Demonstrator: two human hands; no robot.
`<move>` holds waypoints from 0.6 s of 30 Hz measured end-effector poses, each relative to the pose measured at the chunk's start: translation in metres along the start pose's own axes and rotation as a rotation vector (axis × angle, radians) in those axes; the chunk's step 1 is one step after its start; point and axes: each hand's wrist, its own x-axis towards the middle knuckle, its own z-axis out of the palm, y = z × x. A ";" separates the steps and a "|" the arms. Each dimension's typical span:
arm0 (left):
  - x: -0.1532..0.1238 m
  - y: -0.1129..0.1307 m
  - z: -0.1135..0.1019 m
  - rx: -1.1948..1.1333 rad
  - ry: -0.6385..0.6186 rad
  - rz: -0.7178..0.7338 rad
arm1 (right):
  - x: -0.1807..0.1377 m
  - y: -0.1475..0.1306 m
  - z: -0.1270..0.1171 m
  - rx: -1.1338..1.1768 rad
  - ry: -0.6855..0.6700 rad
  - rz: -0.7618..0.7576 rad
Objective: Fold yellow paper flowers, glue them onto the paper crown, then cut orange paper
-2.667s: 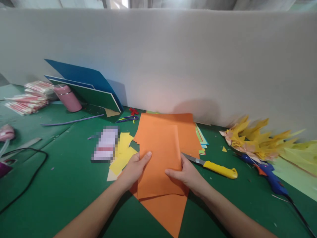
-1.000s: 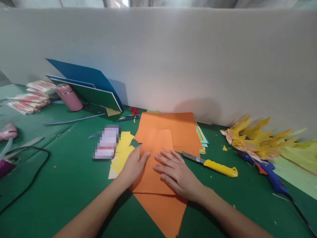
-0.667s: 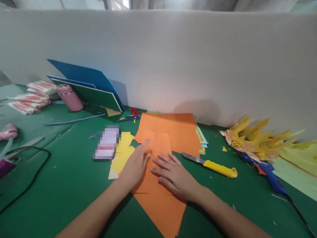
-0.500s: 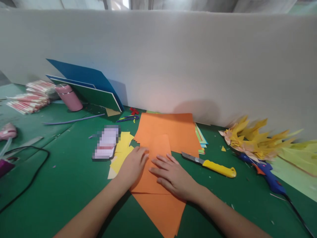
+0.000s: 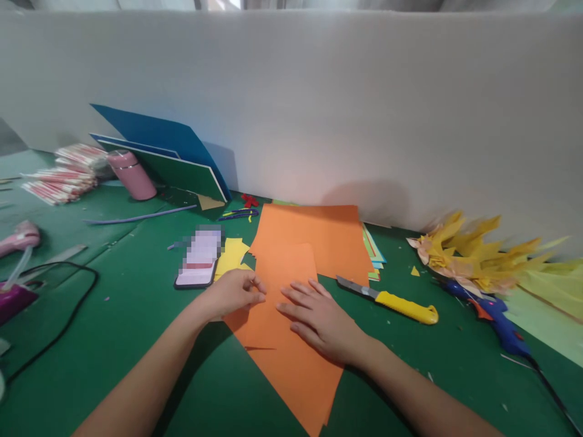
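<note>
A folded sheet of orange paper (image 5: 296, 370) lies on the green table in front of me, one corner pointing towards me. My right hand (image 5: 319, 318) rests flat on it with the fingers stretched out. At its left side my left hand (image 5: 234, 294) has thumb and fingers pinched together on the paper's edge. A short dark gap shows on the sheet below this hand. Beyond lies a stack of orange sheets (image 5: 314, 221), with other coloured paper under its right side. Yellow paper pieces (image 5: 232, 252) lie just past my left hand, partly hidden by it.
A yellow-handled knife (image 5: 405, 306) lies to the right, its blade towards the stack. Further right are a blue glue gun (image 5: 505, 328) and yellow paper leaves (image 5: 473, 249). Leftward are a phone (image 5: 200, 258), a pink bottle (image 5: 132, 176), boards (image 5: 168, 170) and a black cord (image 5: 91, 297).
My left hand has moved a little left and closed from lying flat into a pinch at the paper's edge. The fold line across the paper has mostly vanished. My right hand stays flat.
</note>
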 end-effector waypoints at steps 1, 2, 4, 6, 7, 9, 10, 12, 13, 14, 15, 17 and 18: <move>0.000 0.000 0.000 -0.012 0.003 -0.004 | 0.000 0.000 0.000 0.000 0.003 -0.005; 0.000 0.001 0.000 -0.022 0.008 -0.007 | 0.000 0.000 0.000 0.000 0.005 -0.008; -0.001 0.003 0.001 -0.041 0.012 -0.014 | 0.000 -0.001 -0.001 0.002 0.003 -0.013; -0.001 0.005 0.001 -0.055 0.011 -0.029 | 0.000 -0.001 -0.002 0.008 0.001 -0.014; -0.002 0.006 0.002 -0.058 0.013 -0.037 | 0.000 -0.001 -0.002 0.011 0.001 -0.013; -0.003 0.007 0.002 -0.053 0.020 -0.040 | 0.001 -0.001 -0.002 0.016 -0.006 -0.011; -0.004 0.008 0.002 -0.042 0.024 -0.037 | 0.001 -0.001 -0.002 0.017 -0.011 -0.010; -0.005 0.008 0.002 0.000 0.028 -0.029 | 0.001 -0.001 -0.002 0.017 -0.019 -0.007; -0.005 0.008 0.002 0.025 0.026 -0.024 | 0.001 -0.001 -0.001 0.018 -0.019 -0.007; -0.005 0.008 0.001 0.046 0.022 -0.020 | 0.001 -0.001 -0.001 0.018 -0.014 -0.008; -0.005 0.007 0.001 0.062 0.018 -0.015 | 0.000 -0.001 -0.001 0.019 -0.007 -0.011; -0.005 0.007 0.001 0.073 0.010 -0.004 | 0.000 0.000 -0.001 0.021 0.015 -0.025; -0.005 0.007 0.001 0.076 0.008 0.001 | -0.001 0.000 -0.002 0.024 0.027 -0.037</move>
